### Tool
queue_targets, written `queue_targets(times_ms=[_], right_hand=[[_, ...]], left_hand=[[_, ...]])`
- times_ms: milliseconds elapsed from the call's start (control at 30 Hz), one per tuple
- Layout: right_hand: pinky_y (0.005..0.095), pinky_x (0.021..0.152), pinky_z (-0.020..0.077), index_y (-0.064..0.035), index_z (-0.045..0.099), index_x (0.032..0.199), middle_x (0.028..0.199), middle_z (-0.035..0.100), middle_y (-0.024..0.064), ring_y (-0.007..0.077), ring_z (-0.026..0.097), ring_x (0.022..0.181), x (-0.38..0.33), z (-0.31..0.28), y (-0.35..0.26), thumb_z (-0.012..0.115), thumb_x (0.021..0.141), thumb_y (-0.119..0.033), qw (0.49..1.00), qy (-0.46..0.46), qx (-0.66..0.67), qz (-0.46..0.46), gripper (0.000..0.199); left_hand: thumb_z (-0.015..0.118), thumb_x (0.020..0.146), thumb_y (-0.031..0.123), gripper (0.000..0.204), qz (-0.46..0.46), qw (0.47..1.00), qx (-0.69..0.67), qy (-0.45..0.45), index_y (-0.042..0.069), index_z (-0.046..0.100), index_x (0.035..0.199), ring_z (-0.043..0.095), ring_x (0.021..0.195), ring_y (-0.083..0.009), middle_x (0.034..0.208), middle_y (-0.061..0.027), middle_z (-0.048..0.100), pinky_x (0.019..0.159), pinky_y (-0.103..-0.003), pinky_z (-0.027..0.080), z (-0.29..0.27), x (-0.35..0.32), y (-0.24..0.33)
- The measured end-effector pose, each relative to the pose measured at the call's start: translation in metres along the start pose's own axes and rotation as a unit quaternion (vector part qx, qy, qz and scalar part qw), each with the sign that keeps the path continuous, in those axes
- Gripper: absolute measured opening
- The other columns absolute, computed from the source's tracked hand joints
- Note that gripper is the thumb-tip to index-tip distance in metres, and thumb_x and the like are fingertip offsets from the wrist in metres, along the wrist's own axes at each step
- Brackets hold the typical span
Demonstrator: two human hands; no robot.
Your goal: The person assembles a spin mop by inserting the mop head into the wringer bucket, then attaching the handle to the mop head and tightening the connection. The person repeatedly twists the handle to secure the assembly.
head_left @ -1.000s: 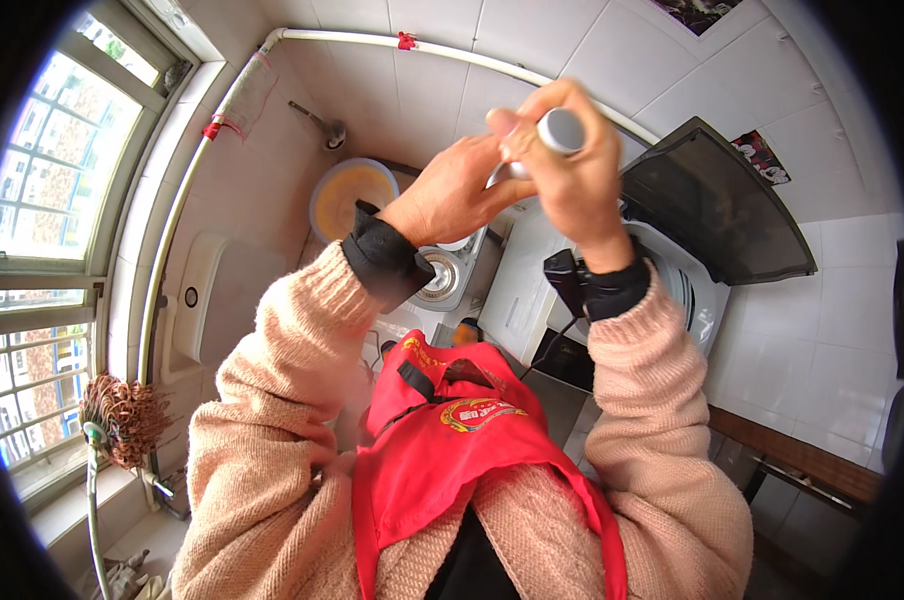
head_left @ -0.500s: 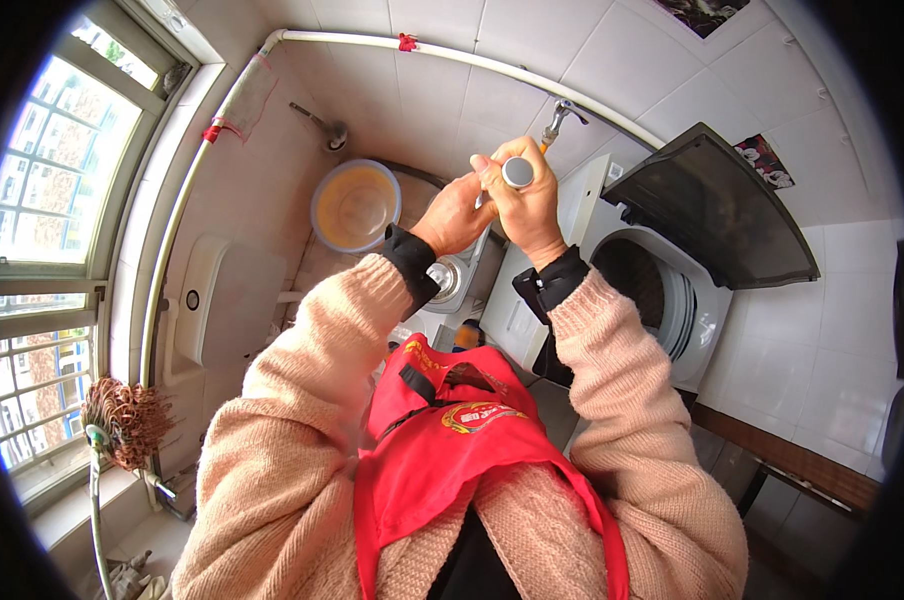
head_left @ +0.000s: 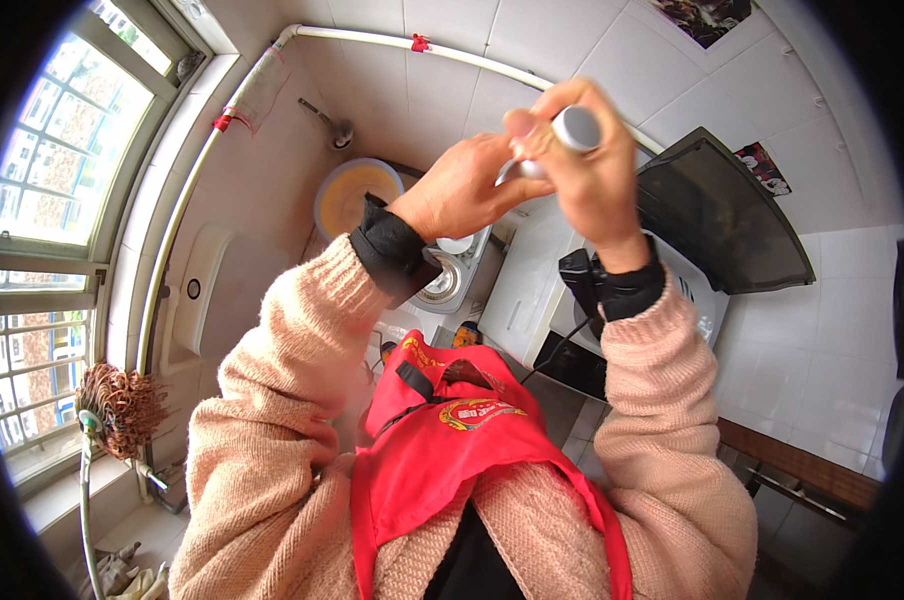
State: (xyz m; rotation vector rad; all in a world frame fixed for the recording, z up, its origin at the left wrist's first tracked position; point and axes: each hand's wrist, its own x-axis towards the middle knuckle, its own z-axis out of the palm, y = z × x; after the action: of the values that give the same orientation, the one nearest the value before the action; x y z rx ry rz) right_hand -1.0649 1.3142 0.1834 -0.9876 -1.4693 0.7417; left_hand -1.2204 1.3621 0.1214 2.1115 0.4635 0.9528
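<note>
While we stand over the washer (head_left: pixel 532 290), both hands are raised between it and the camera. Our right hand (head_left: pixel 592 185) is wrapped shut around a small bottle (head_left: pixel 562 140), its grey cap (head_left: pixel 577 128) pointing up toward us. Our left hand (head_left: pixel 462 190) meets the bottle from the left, fingers curled against its lower part.

Both hands raised together, well above the red apron (head_left: pixel 452 440)

The right hand (head_left: pixel 587 170) is curling shut around a grey-capped object (head_left: pixel 575 128); the left hand (head_left: pixel 462 190) is touching it from beside, both forearms angling up from the apron.
</note>
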Motion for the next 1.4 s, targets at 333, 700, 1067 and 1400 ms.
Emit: queue_targets(times_ms=[333,700,1067,1400], right_hand=[[0.0226,0.057,0.0441,-0.006,0.052,0.081,0.067,0.055,-0.0019,0.0055,0.052,0.062,-0.006,0.017,0.07,0.075,0.088,-0.015,0.997,0.071,0.021,0.026,0.026],[0.0253,0.063,0.0446,-0.0057,0.051,0.083,0.071,0.05,-0.0015,0.0079,0.046,0.068,-0.053,0.031,0.132,0.074,0.088,-0.016,0.991,0.048,-0.06,0.11,0.027],[0.0213,0.059,0.046,-0.0056,0.055,0.084,0.072,0.058,-0.0021,0.0048,0.057,0.066,0.009,0.01,0.002,0.074,0.088,-0.011,0.999,0.033,0.033,0.019,0.019],[0.0254,0.066,0.0464,-0.0054,0.053,0.084,0.074,0.056,-0.0003,0.0081,0.052,0.071,-0.035,0.032,0.115,0.073,0.087,-0.013,0.995,0.036,0.005,0.092,0.022]], left_hand=[[0.066,0.091,0.025,0.03,-0.08,0.996,0.037,0.021,0.003,0.054,0.108,0.06,0.083,-0.0471,0.089,-0.0235,0.065,0.07,-0.051,0.049,0.034,-0.008,-0.055],[0.06,0.094,0.024,0.031,-0.169,0.984,0.001,-0.06,0.002,0.058,0.115,0.06,0.099,-0.0451,0.105,-0.0265,0.065,0.084,-0.047,0.05,0.064,-0.047,-0.106],[0.07,0.088,0.029,0.033,-0.017,0.998,0.063,0.0,0.003,0.056,0.102,0.061,0.086,-0.0424,0.086,-0.0196,0.064,0.072,-0.049,0.049,0.002,0.008,-0.01],[0.061,0.091,0.018,0.027,-0.128,0.991,0.031,-0.031,0.003,0.055,0.112,0.058,0.098,-0.0457,0.104,-0.0244,0.063,0.082,-0.049,0.049,0.056,-0.045,-0.11]])
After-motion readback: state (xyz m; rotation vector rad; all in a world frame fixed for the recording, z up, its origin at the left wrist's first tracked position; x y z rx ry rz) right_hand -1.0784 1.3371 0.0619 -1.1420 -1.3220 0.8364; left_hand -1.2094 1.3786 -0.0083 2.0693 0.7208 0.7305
